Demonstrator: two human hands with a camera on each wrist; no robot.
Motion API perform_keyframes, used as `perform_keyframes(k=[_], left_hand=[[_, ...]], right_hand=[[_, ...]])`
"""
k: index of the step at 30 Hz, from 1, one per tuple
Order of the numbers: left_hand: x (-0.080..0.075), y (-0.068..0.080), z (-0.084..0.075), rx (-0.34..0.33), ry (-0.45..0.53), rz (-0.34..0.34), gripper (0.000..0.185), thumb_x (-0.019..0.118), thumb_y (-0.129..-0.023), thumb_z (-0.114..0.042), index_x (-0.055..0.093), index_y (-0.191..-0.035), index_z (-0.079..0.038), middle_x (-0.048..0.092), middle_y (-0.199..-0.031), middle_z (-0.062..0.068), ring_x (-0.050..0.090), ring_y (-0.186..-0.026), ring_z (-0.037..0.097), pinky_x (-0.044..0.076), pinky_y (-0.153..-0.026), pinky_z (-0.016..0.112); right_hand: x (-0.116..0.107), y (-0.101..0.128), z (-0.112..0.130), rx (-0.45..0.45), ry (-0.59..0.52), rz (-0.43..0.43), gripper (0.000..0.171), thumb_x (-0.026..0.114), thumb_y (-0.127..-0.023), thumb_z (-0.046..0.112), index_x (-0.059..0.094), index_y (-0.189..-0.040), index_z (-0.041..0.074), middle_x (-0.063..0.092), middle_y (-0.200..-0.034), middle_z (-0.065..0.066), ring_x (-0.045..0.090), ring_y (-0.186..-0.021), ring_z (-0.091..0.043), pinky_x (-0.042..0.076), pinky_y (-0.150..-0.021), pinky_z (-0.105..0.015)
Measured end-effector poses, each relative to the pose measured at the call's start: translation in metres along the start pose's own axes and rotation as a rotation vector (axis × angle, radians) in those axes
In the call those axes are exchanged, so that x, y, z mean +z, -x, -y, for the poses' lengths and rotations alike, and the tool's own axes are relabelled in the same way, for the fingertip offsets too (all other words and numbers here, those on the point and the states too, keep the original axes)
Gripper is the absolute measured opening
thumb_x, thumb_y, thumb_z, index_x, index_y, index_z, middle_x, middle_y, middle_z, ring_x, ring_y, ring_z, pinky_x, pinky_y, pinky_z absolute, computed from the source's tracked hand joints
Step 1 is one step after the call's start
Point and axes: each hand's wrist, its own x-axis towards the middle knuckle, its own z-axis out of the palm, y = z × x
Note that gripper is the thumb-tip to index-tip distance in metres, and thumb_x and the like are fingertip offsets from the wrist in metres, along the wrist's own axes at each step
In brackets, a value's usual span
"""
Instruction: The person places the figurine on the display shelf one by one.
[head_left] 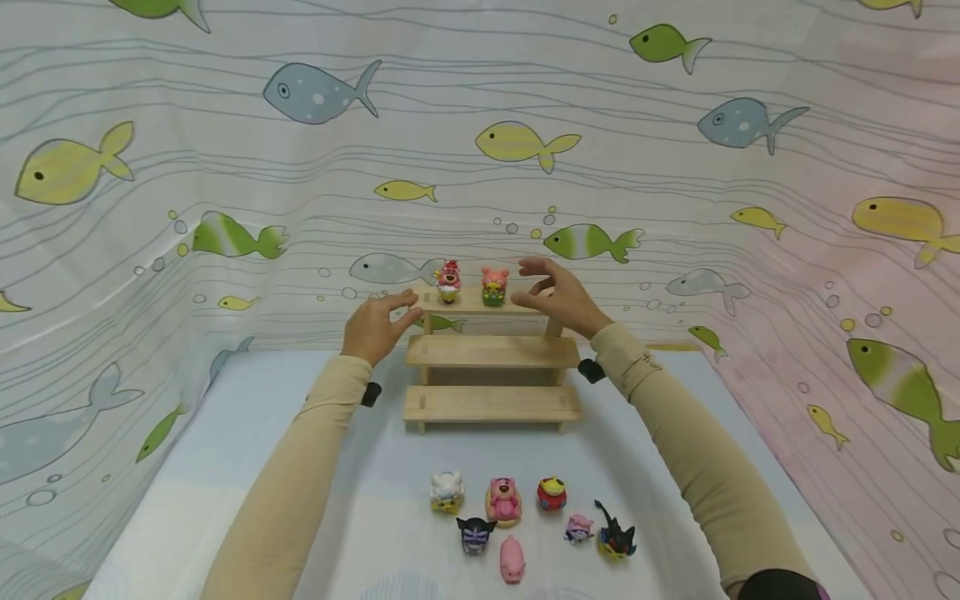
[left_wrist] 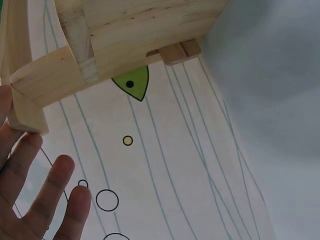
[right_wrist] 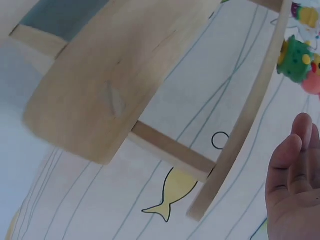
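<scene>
A three-tier wooden stand (head_left: 491, 352) is in the middle of the head view. On its top tier stand a red-capped pink bear figurine (head_left: 448, 282) and a pink-hooded figurine with a green body (head_left: 494, 287). My left hand (head_left: 377, 323) is at the top tier's left end, fingertips right at the wood and fingers spread in the left wrist view. By the tier's right end is my right hand (head_left: 561, 293), its fingers loosely bent, beside the green-bodied figurine (right_wrist: 295, 60). Nothing is held in either hand.
In front of the stand lie several figurines: a white-topped one (head_left: 447, 492), a pink bear (head_left: 503, 501), a red and yellow one (head_left: 552, 493), a dark-masked one (head_left: 476, 535), a pink pig (head_left: 512, 559), a small pink one (head_left: 579, 529) and a black one (head_left: 617, 533). Fish-print cloth (head_left: 450, 100) hangs behind.
</scene>
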Motion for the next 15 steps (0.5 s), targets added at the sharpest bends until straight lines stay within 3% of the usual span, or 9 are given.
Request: perform_keyframes(k=[6, 10, 15], left_hand=[[-0.001, 0.0, 0.0, -0.003, -0.007, 0.003, 0.043, 0.069, -0.097, -0.042, 0.07, -0.131, -0.016, 0.062, -0.139, -0.001, 0.064, -0.119, 0.034, 0.057, -0.065, 0.046], [0.0, 0.0, 0.001, -0.008, -0.007, 0.006, 0.044, 0.069, -0.097, -0.042, 0.07, -0.132, -0.016, 0.062, -0.139, -0.001, 0.063, -0.12, 0.034, 0.058, -0.07, 0.048], [0.001, -0.001, 0.002, -0.022, -0.002, 0.01, 0.044, 0.069, -0.096, -0.043, 0.07, -0.132, -0.017, 0.061, -0.14, -0.002, 0.063, -0.122, 0.034, 0.058, -0.072, 0.048]], right_hand=[[-0.014, 0.026, 0.01, -0.02, -0.02, 0.014, 0.062, 0.078, -0.092, 0.029, 0.051, -0.147, 0.018, 0.058, -0.141, -0.007, 0.06, -0.107, -0.028, 0.048, -0.088, -0.047], [-0.018, 0.043, 0.005, -0.07, 0.009, 0.01, 0.055, 0.078, -0.092, 0.033, 0.055, -0.142, 0.026, 0.06, -0.136, 0.002, 0.06, -0.104, -0.021, 0.048, -0.086, -0.044], [-0.019, 0.073, 0.01, -0.098, 0.05, 0.037, 0.047, 0.076, -0.094, 0.032, 0.059, -0.137, 0.024, 0.063, -0.13, 0.005, 0.06, -0.103, -0.017, 0.049, -0.084, -0.041]])
